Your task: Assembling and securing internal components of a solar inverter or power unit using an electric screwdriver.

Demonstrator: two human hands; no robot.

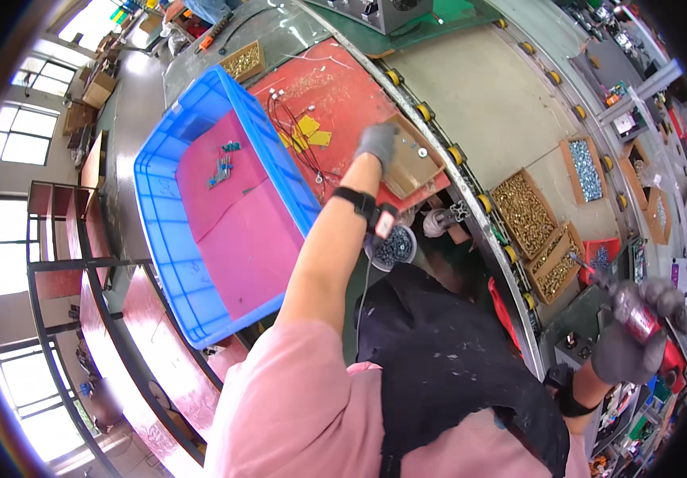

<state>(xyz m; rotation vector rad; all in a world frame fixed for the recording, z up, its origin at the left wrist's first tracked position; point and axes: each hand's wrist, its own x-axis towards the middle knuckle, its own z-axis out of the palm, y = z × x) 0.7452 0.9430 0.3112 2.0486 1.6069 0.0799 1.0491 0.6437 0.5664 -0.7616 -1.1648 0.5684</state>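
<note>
My left hand (377,149), in a grey glove, is over the near-left edge of a shallow cardboard box (417,177) holding a few small silver pieces that look like washers. Its fingers are smeared, so whether it grips anything is unclear. My right hand (629,349), also gloved, is closed around a red power screwdriver (640,315) far out to the right. The tool's thin bit points toward a red bin (601,253) of small metal fasteners. Yellow cards (308,131) and dark cables (288,119) lie on the red mat left of my left hand.
A big blue crate (170,263) with a pink sheet and small teal-topped parts stands left of my arm. A tub (395,247) of grey fasteners sits below my left wrist. Beyond the roller rail (483,203) are boxes of brass-coloured screws (523,211) and bluish fasteners (585,169).
</note>
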